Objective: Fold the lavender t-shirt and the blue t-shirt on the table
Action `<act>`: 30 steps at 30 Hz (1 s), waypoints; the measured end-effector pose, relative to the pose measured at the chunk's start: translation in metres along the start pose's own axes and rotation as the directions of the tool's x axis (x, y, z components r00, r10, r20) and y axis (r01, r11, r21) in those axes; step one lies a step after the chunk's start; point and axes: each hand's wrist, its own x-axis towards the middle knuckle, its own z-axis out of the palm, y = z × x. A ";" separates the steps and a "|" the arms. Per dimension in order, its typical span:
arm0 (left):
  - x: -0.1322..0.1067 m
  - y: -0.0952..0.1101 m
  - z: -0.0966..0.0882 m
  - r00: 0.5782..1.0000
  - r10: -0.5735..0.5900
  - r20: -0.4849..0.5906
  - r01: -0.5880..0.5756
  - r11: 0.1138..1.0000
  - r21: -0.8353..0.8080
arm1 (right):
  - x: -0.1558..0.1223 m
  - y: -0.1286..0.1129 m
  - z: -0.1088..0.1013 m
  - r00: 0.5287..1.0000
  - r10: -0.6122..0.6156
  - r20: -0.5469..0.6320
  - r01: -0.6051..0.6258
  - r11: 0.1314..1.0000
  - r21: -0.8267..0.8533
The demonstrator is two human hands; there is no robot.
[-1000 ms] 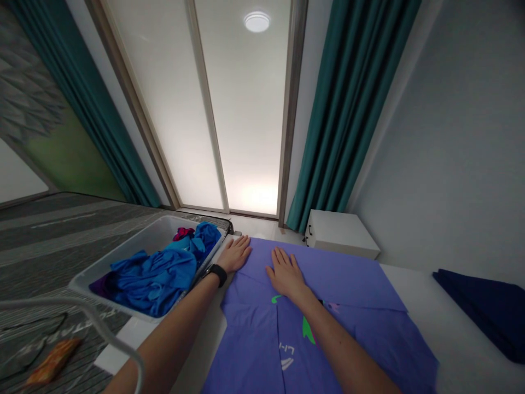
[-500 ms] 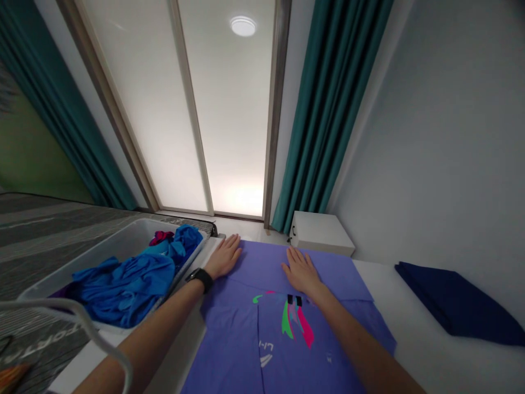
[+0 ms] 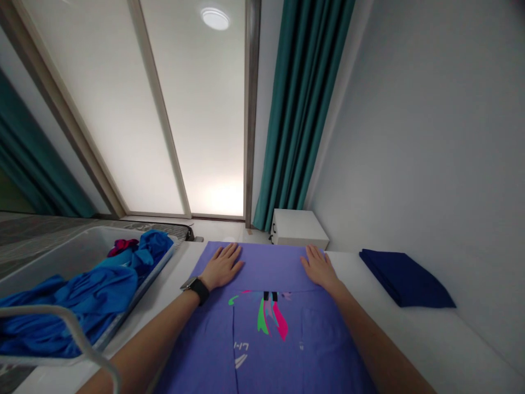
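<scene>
A purple garment [image 3: 268, 361] with green, pink and white print is spread on the white table, its far part folded over near the far edge. My left hand [image 3: 222, 267] rests on the left of that folded band, palm down with fingers spread; a black watch [image 3: 197, 288] is on the wrist. On the right of the band lies my right hand [image 3: 321, 268], also flat with fingers stretched out. Neither hand grips the cloth.
A folded navy cloth [image 3: 406, 278] lies on the white table [image 3: 348, 295] at right, by the wall. At left stands a white bin [image 3: 82, 241] holding blue clothes [image 3: 94, 290]. A white cable [image 3: 69, 317] curves at lower left; a white cabinet [image 3: 301, 227] stands beyond the table.
My right hand has slid right along the folded band, away from the left hand. The right side of the garment now appears narrower. The view has turned slightly to the right.
</scene>
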 end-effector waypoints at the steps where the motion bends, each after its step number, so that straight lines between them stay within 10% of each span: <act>1: -0.001 -0.002 0.000 1.000 -0.006 0.004 0.006 1.000 0.003 | 0.000 0.006 0.002 1.000 0.028 0.012 -0.028 1.000 -0.005; 30: -0.007 -0.003 0.002 1.000 -0.019 -0.022 0.020 0.999 0.034 | 0.034 0.068 -0.001 0.976 0.182 -0.124 -0.158 0.971 0.178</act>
